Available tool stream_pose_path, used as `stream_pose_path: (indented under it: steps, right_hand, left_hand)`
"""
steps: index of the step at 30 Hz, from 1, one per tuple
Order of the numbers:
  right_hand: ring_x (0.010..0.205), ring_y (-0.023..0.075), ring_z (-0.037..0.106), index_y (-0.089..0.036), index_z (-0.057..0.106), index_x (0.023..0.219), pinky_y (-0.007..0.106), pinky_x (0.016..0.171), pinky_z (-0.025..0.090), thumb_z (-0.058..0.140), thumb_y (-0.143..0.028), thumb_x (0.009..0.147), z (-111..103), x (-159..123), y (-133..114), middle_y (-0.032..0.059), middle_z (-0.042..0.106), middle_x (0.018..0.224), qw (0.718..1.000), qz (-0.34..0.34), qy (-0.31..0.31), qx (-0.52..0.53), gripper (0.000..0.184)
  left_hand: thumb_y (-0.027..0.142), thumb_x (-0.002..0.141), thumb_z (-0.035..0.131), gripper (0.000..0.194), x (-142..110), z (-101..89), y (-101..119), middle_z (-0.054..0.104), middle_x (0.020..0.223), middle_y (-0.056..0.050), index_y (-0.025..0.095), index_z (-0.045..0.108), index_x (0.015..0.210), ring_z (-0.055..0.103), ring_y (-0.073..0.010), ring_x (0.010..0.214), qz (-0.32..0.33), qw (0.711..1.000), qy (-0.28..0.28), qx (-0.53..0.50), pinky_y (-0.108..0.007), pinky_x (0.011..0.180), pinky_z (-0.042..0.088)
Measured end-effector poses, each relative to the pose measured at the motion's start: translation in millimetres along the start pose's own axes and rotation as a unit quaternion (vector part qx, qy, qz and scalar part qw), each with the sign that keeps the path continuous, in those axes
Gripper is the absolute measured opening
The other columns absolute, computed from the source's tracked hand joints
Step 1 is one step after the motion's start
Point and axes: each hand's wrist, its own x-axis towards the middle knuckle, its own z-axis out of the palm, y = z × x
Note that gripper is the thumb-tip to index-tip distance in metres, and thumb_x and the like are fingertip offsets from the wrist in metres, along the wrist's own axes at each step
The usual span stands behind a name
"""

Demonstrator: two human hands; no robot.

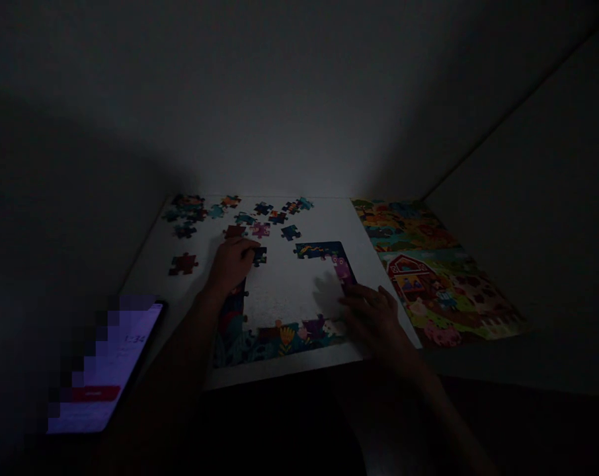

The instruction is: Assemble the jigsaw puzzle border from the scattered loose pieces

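My left hand (233, 263) is at the upper left corner of a partly joined jigsaw puzzle, its fingers pinched on a dark puzzle piece (261, 256). Beneath that wrist the puzzle's left side (236, 305) is partly covered. My right hand (373, 309) lies with stretched fingers over the right side, near a purple animal picture (342, 270). A joined bottom strip (286, 336) shows flowers and leaves. At the upper right a joined corner (319, 250) shows a yellow squiggle. The white board shows through the middle of the frame.
Loose puzzle pieces (190, 210) are heaped at the back left, with several more spread along the back. A reddish piece (183, 264) lies apart at left. A colourful farm picture sheet (438, 291) lies at right. A lit phone (125, 357) stands at left. The light is dim.
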Motion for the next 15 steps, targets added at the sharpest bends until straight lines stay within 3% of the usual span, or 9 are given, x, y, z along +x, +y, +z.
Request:
stream_pose_path:
  steps: [2,4,9,12,15]
  right_hand:
    - [0.12,0.0306,0.059,-0.035,0.072,0.108,0.058,0.111,0.032,0.054,-0.037,0.092,-7.0,36.8,0.7,0.0082,0.068,0.123,0.999,-0.003,0.046,0.02,0.025]
    - [0.111,0.028,0.063,-0.029,0.072,0.107,0.047,0.1,0.046,0.052,-0.036,0.092,-7.8,79.5,1.2,0.0094,0.07,0.114,0.997,-0.019,0.047,0.054,0.026]
    - [0.107,0.0241,0.064,-0.018,0.068,0.117,0.036,0.094,0.049,0.059,-0.029,0.09,20.6,175.0,5.7,0.0133,0.066,0.119,0.999,0.012,0.001,0.047,0.031]
    - [0.104,0.0227,0.065,-0.012,0.061,0.128,0.033,0.091,0.05,0.058,-0.032,0.093,45.4,207.4,7.8,0.017,0.064,0.122,0.998,0.017,-0.027,0.062,0.041]
    - [0.108,0.023,0.064,-0.012,0.058,0.131,0.033,0.095,0.048,0.057,-0.034,0.093,65.0,218.3,6.7,0.0161,0.064,0.122,0.997,-0.003,-0.022,0.067,0.044]
  left_hand:
    - [0.016,0.081,0.048,0.031,-0.4,-0.9,0.2,0.074,0.1,-0.005,0.021,0.075,0.096,0.066,-0.0224,0.099,0.009,1.0,-0.008,0.003,-0.038,0.098,0.051]
    - [0.016,0.082,0.048,0.031,-0.4,-1.2,-0.4,0.073,0.101,-0.006,0.02,0.075,0.096,0.066,-0.0227,0.099,0.018,1.0,-0.011,0.005,-0.039,0.098,0.05]
    - [0.016,0.083,0.049,0.029,0.6,-0.5,-4.1,0.073,0.1,-0.006,0.019,0.075,0.096,0.067,-0.0227,0.097,0.028,1.0,-0.009,-0.008,-0.039,0.096,0.051]
    - [0.015,0.082,0.05,0.028,1.3,0.5,-5.9,0.073,0.098,-0.006,0.019,0.075,0.095,0.067,-0.0226,0.098,0.027,1.0,-0.004,-0.016,-0.039,0.096,0.051]
    - [0.014,0.082,0.05,0.028,1.7,1.4,-6.8,0.073,0.097,-0.004,0.021,0.075,0.094,0.066,-0.0225,0.098,0.017,1.0,0.005,-0.02,-0.039,0.096,0.051]
